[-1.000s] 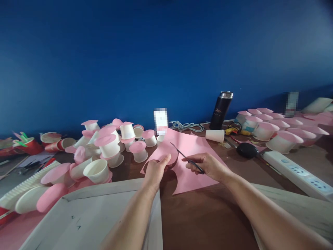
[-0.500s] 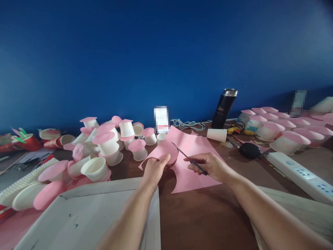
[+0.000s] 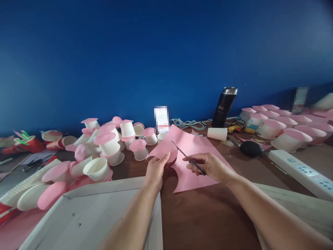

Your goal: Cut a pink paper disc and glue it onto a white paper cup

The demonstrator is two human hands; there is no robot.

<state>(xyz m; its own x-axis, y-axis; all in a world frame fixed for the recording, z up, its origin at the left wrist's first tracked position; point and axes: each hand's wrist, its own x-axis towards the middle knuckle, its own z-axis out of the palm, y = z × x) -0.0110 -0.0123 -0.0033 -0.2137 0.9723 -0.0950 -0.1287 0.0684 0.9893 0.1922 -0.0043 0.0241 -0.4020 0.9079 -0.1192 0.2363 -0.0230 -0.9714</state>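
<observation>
A pink paper sheet [image 3: 197,149] with curved cut-outs along its near left edge lies over the brown table. My left hand [image 3: 156,169] pinches the rounded left part of this sheet, thumb on top. Dark scissors [image 3: 187,159] are in my right hand [image 3: 208,166], its fingers wrapped round the handles. Their blades point up and left across the paper, just right of my left thumb. How far the blades are apart is hard to tell.
White cups with pink paper tops [image 3: 106,142] crowd the left; more stand at the right. A black bottle [image 3: 223,107], a lying white cup [image 3: 217,134], a coiled cable [image 3: 188,124], a black bulb [image 3: 251,148] and a power strip [image 3: 301,172] surround the sheet. A white board [image 3: 96,218] lies front left.
The rounded left part of the pink sheet has turned a little in my left hand. The scissors have shifted slightly left. The whole view has moved slightly.
</observation>
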